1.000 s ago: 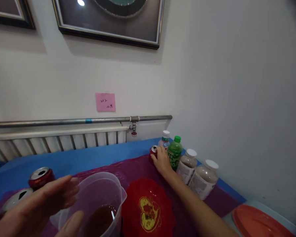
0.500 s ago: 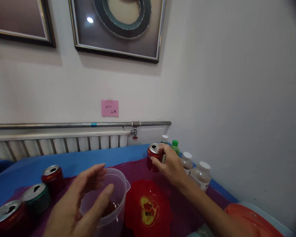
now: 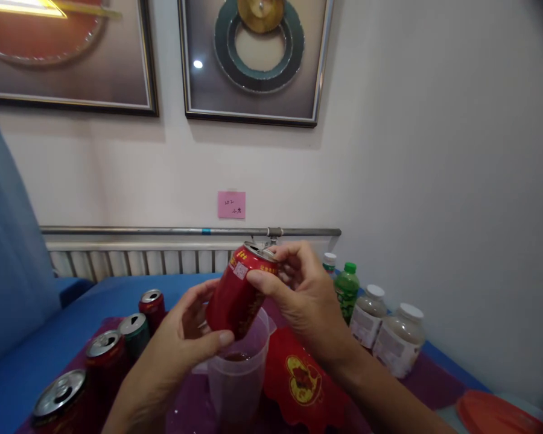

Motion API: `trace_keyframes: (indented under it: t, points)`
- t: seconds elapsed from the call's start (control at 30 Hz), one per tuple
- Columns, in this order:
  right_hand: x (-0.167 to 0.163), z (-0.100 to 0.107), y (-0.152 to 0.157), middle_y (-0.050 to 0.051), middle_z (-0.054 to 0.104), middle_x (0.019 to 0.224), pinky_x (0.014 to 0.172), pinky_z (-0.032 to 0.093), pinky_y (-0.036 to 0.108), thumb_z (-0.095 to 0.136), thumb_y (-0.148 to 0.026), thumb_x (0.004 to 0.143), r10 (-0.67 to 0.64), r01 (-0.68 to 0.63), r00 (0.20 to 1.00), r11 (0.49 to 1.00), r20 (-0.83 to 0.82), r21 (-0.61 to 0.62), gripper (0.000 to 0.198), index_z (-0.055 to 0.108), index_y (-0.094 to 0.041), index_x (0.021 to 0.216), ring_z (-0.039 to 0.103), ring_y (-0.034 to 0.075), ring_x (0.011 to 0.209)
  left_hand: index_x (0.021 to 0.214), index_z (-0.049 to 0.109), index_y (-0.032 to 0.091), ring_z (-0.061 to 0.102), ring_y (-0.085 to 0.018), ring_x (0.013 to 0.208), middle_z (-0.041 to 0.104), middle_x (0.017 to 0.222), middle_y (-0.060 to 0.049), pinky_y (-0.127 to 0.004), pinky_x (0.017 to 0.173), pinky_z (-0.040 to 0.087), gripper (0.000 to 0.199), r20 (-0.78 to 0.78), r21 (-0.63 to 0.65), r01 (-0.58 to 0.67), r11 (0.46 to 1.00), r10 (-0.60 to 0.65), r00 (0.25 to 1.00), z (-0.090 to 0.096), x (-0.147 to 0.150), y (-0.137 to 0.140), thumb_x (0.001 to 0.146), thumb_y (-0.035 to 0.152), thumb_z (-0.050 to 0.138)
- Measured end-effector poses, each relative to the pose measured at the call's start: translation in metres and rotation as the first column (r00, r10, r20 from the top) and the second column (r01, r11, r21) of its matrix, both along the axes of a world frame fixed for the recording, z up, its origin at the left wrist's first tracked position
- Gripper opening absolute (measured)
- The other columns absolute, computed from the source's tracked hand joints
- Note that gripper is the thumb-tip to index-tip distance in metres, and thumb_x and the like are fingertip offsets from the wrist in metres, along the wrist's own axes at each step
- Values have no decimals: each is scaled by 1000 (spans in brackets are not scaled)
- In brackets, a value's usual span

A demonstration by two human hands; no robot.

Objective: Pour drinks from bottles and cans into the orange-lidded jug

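Observation:
Both hands have hold of a red drink can (image 3: 238, 289), tilted with its opened top up and to the right. Around its lower end curl the fingers and thumb of my left hand (image 3: 176, 343). My right hand (image 3: 301, 295) grips the can near its rim. Directly below is a translucent plastic measuring jug (image 3: 235, 386) with some brown liquid in it. A red tray (image 3: 283, 367) with a yellow printed design lies to the jug's right, partly behind my right forearm.
Opened cans line the left side, including a green can (image 3: 134, 331) and a red can (image 3: 63, 398). On the right stand a green bottle (image 3: 347, 289) and white-lidded jars (image 3: 400, 340). An orange-red round object (image 3: 502, 413) sits at lower right. Behind the blue table covering (image 3: 176, 286) is a radiator (image 3: 131, 259).
The red can has come up off the table and leftward over the jug in my right hand. My left hand has closed on its lower end. The view has shifted left.

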State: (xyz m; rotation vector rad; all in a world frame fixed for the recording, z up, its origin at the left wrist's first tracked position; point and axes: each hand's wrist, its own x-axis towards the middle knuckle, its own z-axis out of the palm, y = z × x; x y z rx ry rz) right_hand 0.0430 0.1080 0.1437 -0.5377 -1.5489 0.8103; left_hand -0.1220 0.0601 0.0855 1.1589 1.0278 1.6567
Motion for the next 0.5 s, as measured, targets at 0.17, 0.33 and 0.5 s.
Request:
trace_keyframes:
  t: [0.17, 0.33, 0.5]
  points:
    - [-5, -20, 8, 4, 65, 98, 73, 56, 35, 70, -50, 76, 70, -66, 996, 994, 49, -88, 37, 54, -23, 96, 65, 21, 89, 109, 68, 21, 63, -37, 108, 70, 113, -11, -42, 82, 56, 65, 58, -44, -108, 993, 111, 992, -5, -32, -7, 47, 31, 86]
    - [19, -47, 24, 10, 66, 106, 74, 57, 38, 62, -52, 81, -43, 57, 994, 989, 104, -137, 41, 56, -21, 107, 66, 21, 88, 114, 65, 22, 64, -37, 105, 70, 111, -11, -36, 71, 57, 67, -8, -123, -206, 971, 207, 978, -13, -51, -10, 51, 35, 83]
    - [36, -78, 37, 11, 67, 110, 80, 56, 38, 59, -50, 84, -76, 96, 991, 979, 113, -180, 39, 57, -20, 107, 66, 23, 97, 113, 64, 21, 64, -31, 107, 69, 114, -9, -33, 77, 56, 63, -155, -130, -334, 933, 314, 937, -5, -37, -8, 55, 37, 82]
